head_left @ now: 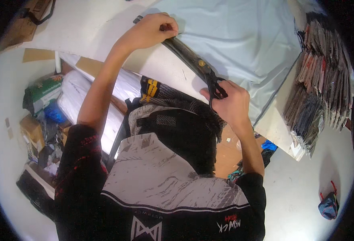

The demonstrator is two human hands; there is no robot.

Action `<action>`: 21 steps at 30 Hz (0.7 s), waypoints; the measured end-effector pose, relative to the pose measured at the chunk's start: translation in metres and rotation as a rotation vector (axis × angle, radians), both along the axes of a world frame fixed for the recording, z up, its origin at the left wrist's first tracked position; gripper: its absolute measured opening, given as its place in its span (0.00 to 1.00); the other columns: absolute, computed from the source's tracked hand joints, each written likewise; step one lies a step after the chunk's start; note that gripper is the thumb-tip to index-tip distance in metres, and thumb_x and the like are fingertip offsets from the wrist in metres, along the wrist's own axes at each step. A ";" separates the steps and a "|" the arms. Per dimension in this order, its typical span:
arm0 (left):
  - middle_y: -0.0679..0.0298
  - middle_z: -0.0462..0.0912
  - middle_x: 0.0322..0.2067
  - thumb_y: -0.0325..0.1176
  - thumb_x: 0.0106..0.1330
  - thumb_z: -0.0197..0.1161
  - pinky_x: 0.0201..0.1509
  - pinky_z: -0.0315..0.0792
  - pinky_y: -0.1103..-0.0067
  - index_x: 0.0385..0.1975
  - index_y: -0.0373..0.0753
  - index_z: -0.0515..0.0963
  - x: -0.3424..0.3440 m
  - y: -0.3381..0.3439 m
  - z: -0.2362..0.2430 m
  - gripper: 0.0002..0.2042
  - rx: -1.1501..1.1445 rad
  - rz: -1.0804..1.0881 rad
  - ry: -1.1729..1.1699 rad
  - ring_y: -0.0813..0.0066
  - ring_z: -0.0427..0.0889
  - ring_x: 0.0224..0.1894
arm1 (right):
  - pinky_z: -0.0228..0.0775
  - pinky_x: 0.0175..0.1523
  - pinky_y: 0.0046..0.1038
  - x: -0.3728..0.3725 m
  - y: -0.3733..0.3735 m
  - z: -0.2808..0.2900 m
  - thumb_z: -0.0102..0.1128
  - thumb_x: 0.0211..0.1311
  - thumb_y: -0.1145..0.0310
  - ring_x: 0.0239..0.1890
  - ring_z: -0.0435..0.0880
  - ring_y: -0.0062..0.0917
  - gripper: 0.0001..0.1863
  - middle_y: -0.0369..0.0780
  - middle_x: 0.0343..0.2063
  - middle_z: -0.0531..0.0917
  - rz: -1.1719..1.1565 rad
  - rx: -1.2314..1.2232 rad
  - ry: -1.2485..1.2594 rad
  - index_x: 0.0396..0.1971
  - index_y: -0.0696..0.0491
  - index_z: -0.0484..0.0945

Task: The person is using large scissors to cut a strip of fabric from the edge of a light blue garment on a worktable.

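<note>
black scissors [201, 63] lie just past twelve o'clock; the right hand [235, 102], at two, curls its fingers around the handles; the left hand [153, 31], near eleven, pinches the blades, fingers almost together.

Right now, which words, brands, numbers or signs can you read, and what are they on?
Shirt: white and red lettering, plus a pale angular emblem; wording not copied here.
Left sleeve: red marks, too blurred to read.
Green-and-white bag: print too blurred to read.
Yellow patch on black material: too small to read.
Scissors: none I can make out.
</note>
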State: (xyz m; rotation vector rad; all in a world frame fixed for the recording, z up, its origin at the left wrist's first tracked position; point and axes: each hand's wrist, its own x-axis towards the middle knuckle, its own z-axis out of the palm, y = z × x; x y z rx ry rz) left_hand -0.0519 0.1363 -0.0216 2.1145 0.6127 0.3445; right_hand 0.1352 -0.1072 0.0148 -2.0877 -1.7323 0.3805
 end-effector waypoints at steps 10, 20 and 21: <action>0.64 0.82 0.27 0.30 0.63 0.63 0.41 0.72 0.79 0.33 0.33 0.80 0.016 0.029 0.014 0.06 -0.041 -0.165 0.208 0.76 0.79 0.33 | 0.54 0.20 0.25 0.012 0.013 0.004 0.82 0.42 0.58 0.15 0.58 0.19 0.24 0.34 0.08 0.64 -0.003 -0.133 0.226 0.14 0.60 0.76; 0.66 0.82 0.27 0.33 0.57 0.65 0.32 0.71 0.79 0.30 0.36 0.83 0.044 0.044 0.023 0.07 -0.194 -0.213 0.573 0.77 0.77 0.30 | 0.57 0.21 0.27 0.020 0.018 0.005 0.82 0.41 0.55 0.14 0.59 0.20 0.24 0.37 0.08 0.66 -0.057 -0.316 0.331 0.16 0.60 0.80; 0.67 0.81 0.27 0.33 0.57 0.65 0.30 0.69 0.79 0.30 0.36 0.83 0.045 0.044 0.022 0.07 -0.204 -0.216 0.571 0.77 0.76 0.29 | 0.57 0.21 0.27 0.021 0.018 0.005 0.82 0.41 0.55 0.14 0.59 0.19 0.24 0.36 0.08 0.65 -0.070 -0.341 0.341 0.16 0.60 0.80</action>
